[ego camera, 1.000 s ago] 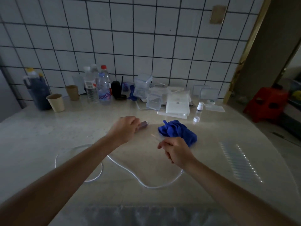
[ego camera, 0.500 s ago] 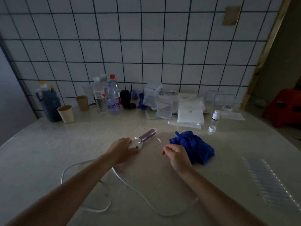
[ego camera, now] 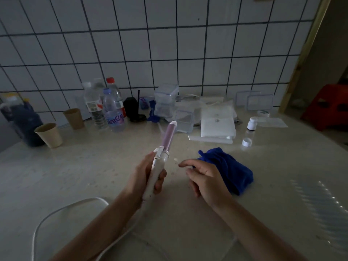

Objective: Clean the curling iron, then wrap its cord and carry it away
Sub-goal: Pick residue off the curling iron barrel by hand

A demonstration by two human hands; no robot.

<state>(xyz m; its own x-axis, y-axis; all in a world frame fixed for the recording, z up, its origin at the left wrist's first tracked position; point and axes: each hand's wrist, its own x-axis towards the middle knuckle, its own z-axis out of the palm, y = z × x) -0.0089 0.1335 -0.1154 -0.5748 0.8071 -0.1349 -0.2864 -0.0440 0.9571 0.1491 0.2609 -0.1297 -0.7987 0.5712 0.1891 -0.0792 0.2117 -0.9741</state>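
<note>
My left hand (ego camera: 145,176) grips the white handle of the curling iron (ego camera: 160,162) and holds it above the table, its purple barrel (ego camera: 169,136) pointing up and away. The white cord (ego camera: 56,210) runs down from the handle under my left forearm and loops over the table at the lower left. My right hand (ego camera: 205,178) hovers just right of the handle with fingers curled, pinching a thin cotton swab whose white tip (ego camera: 176,159) shows past the forefinger. A crumpled blue cloth (ego camera: 233,170) lies on the table behind my right hand.
Against the tiled wall stand two paper cups (ego camera: 49,135), water bottles (ego camera: 113,110), a dark jug (ego camera: 24,121), clear plastic boxes (ego camera: 165,102), white packets (ego camera: 217,125) and a small white bottle (ego camera: 252,123) with its cap (ego camera: 247,142). A red stool (ego camera: 327,108) sits right, beyond the table edge.
My left hand has lifted the curling iron off the table and tilted its barrel upward. My right hand stayed by the blue cloth. The view moved closer.
</note>
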